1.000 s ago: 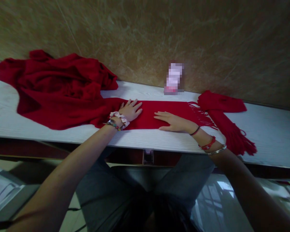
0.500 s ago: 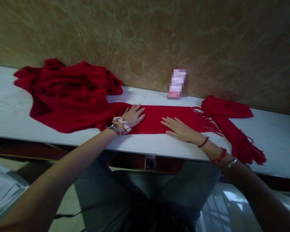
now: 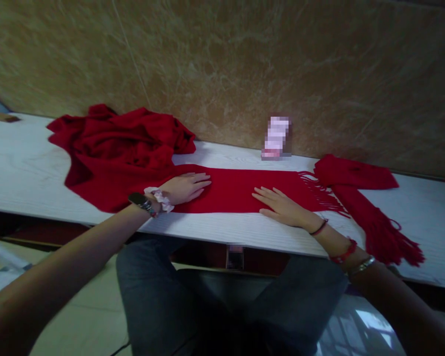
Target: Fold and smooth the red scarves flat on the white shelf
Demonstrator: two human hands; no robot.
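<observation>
A red scarf lies with one strip flattened along the white table and its fringe pointing right. The rest of it is heaped in loose folds at the left. My left hand rests palm down on the strip beside the heap, fingers stretched out to the right. Near the fringed end, my right hand lies flat over the strip's front edge, fingers extended to the left. To the right of the fringe is a second red fringed piece, folded, its tassels hanging toward the table's front edge.
Behind the narrow white table rises a brown marbled wall. A blurred-out pinkish item leans at the wall. A brown object lies at the far left. A dark shelf sits under the tabletop.
My left hand has slid left along the strip toward the heap and turned, so a watch face shows. My right hand stays in about the same place on the cloth. The view has shifted slightly.
</observation>
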